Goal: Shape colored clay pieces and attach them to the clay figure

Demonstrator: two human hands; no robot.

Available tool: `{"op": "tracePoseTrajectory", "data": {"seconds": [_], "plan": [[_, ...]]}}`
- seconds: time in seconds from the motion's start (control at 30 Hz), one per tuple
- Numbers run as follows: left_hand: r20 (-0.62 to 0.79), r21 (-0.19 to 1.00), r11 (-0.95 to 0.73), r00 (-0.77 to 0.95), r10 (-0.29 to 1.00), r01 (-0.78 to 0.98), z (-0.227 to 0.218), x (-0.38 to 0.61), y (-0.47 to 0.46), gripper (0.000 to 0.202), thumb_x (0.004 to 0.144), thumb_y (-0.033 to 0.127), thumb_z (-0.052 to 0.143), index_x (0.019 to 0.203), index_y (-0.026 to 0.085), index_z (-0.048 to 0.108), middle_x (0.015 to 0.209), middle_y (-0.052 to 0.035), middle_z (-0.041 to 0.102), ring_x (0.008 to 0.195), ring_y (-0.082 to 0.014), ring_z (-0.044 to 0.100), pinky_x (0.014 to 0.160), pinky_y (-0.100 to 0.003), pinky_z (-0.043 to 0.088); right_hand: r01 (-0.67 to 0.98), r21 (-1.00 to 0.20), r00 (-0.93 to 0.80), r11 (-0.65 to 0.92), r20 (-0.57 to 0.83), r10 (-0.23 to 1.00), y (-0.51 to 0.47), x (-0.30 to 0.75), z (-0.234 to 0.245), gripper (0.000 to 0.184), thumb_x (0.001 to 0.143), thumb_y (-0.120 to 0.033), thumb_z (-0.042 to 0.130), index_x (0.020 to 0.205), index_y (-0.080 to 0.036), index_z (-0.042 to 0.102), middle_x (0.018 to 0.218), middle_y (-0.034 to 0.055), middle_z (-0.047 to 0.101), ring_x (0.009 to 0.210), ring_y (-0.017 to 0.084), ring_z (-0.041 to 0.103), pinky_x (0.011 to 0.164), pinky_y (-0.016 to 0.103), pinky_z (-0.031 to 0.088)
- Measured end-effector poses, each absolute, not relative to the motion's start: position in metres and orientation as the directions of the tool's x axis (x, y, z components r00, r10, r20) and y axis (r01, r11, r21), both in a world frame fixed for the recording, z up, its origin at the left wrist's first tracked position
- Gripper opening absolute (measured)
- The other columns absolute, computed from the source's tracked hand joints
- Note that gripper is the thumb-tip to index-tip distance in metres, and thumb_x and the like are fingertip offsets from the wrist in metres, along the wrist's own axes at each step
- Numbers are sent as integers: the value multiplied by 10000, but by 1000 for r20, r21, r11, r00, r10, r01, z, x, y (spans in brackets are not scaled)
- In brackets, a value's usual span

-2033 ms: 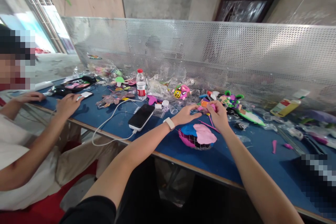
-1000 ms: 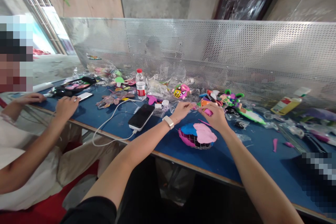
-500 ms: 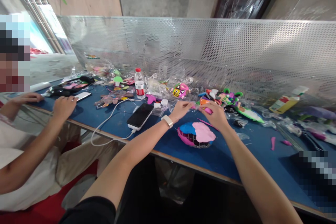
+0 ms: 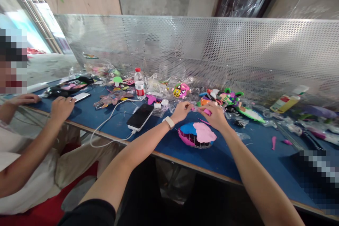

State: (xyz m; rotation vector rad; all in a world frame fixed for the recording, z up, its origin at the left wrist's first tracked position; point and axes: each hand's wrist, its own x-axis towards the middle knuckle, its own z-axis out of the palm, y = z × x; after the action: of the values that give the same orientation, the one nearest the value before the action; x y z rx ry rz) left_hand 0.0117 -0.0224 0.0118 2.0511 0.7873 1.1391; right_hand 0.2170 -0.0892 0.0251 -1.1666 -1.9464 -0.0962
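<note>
My left hand [image 4: 182, 111], with a pale watch band on the wrist, is closed in a pinch at a small pink bit of modelling clay [image 4: 192, 108]. Close beside it, my right hand [image 4: 215, 114] is closed on a larger lump of pink modelling clay [image 4: 207, 112]. The fingertips partly cover both pieces. Below the hands, untouched, a rounded wire-mesh form [image 4: 202, 144] lies on the table, partly covered with blue, light pink and magenta clay. A thin pink stick [image 4: 203, 122] lies just behind it.
On the blue table [image 4: 164, 141] are a phone on a white power bank [image 4: 140, 117] with a cable, a water bottle [image 4: 139, 84], clay figures [image 4: 181, 90] and plastic wrappings. A perforated metal screen [image 4: 164, 39] stands behind. At left, a co-worker's hand [image 4: 62, 109] rests near another phone [image 4: 81, 97].
My hands stay close together, with the fingers shifting slightly at the pink clay. The view has moved a little; the mesh form stays put.
</note>
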Motion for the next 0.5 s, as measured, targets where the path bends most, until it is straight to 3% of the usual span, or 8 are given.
{"op": "tracePoseTrajectory", "data": {"seconds": [0.23, 0.37, 0.5], "plan": [[464, 747, -616, 468, 752, 250, 13, 12, -21, 400, 1028, 381, 488, 709, 170, 603, 645, -9, 576, 648, -153, 508, 651, -292, 350, 751, -344, -203, 564, 692, 693, -87, 220, 25, 378, 1007, -557, 590, 945, -264, 819, 936, 91, 742, 865, 277, 685, 795, 432, 555], [401, 834, -520, 445, 801, 184, 9, 16, -18, 496, 1022, 503, 467, 672, 173, 584, 612, 5, 535, 638, -147, 491, 645, -290, 360, 754, -352, -187, 554, 694, 696, -86, 222, 23, 353, 1006, -532, 598, 938, -261, 814, 935, 85, 746, 854, 272, 688, 794, 432, 557], [354, 900, -428, 430, 831, 86, 5, 18, -17, 544, 963, 623, 513, 683, 167, 607, 652, -9, 588, 654, -144, 507, 655, -287, 383, 754, -362, -172, 548, 696, 698, -86, 223, 23, 307, 1006, -487, 614, 951, -257, 810, 937, 81, 740, 870, 268, 691, 814, 424, 557]]}}
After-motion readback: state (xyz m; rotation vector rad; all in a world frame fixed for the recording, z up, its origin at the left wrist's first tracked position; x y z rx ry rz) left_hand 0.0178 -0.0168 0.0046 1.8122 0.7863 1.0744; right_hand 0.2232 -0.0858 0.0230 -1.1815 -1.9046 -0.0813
